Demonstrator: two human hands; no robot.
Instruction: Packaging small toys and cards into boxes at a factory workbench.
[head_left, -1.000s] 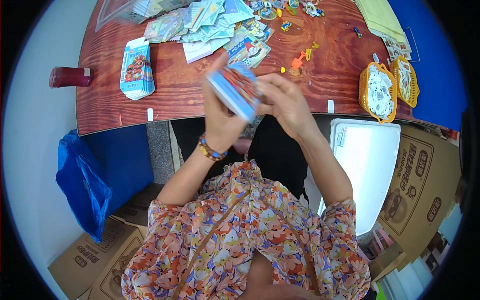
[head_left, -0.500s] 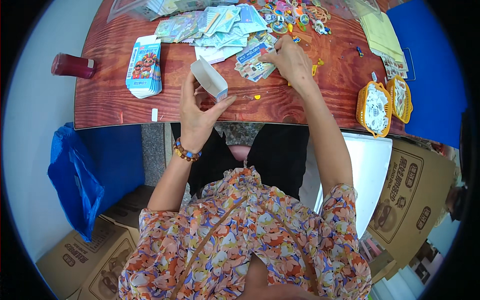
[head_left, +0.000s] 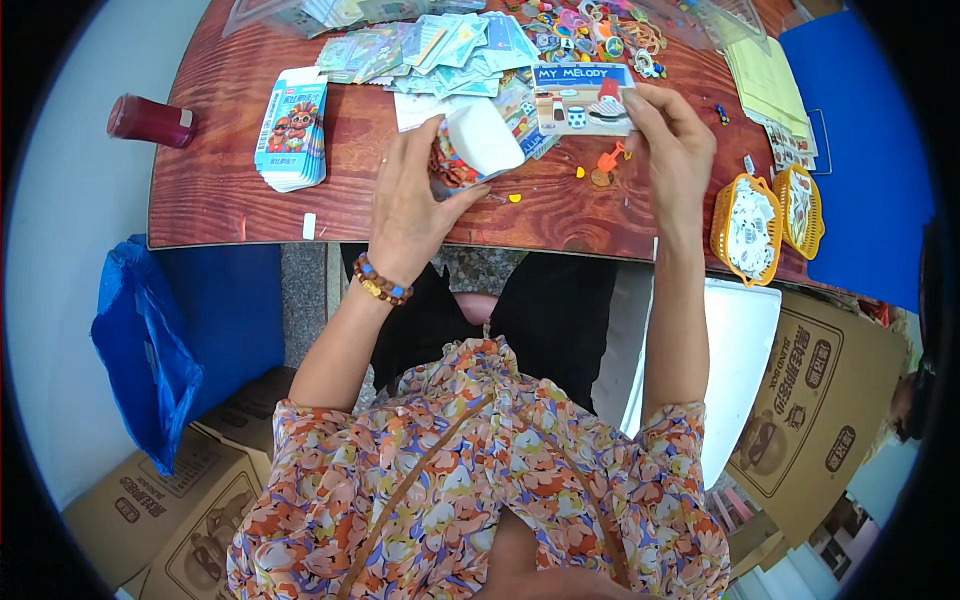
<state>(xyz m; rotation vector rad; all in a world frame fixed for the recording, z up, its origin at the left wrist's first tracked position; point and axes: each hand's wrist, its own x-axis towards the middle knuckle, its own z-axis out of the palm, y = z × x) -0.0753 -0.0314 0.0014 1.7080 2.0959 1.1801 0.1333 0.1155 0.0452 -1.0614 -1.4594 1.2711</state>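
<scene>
My left hand (head_left: 408, 205) is wrapped round a small printed carton (head_left: 462, 168) with its white flap raised, tilted above the table's front part. In my right hand (head_left: 676, 150), a colourful printed card (head_left: 578, 118) is pinched by its right edge, to the right of the carton and apart from it. Behind these lie more printed cards (head_left: 522, 108), partly covered by the held card and carton. A stack of flat blue cartons (head_left: 292, 135) lies to the left. An orange toy shovel (head_left: 611, 157) is on the table near my right fingers.
Overlapping greenish packets (head_left: 440, 52) and a heap of small toys (head_left: 590, 30) fill the far side. Two yellow baskets (head_left: 748, 232) with small white packets stand at the right edge. A dark red bottle (head_left: 150, 121) lies at the left. Yellow sheets (head_left: 765, 80) lie at the right.
My right hand has lifted a card off the small pile and moved right with it. My left hand has turned the carton, bringing its printed side into view.
</scene>
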